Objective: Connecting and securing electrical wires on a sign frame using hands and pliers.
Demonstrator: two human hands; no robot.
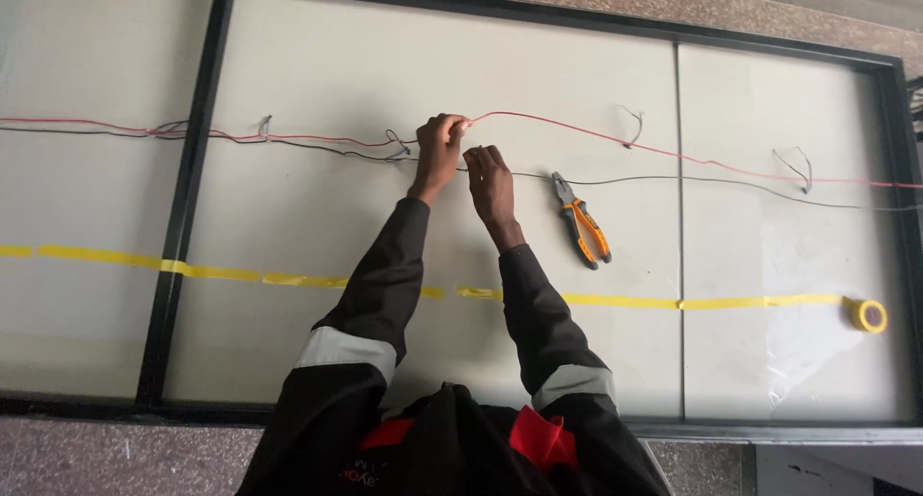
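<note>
A red wire (596, 136) and a black wire (673, 178) run left to right across a pale panel (317, 63) in a black frame. My left hand (438, 148) pinches the red wire and lifts it slightly off the panel. My right hand (487, 172) sits just right of it, fingers closed at the black wire; what it holds is too small to tell. Short black wire ties (633, 126) stick up along the wires.
Orange-handled pliers (581, 219) lie on the panel right of my right hand. A yellow tape strip (221, 273) crosses the panel, ending at a yellow tape roll (868, 315) at far right. A speckled stone floor (96, 458) surrounds the frame.
</note>
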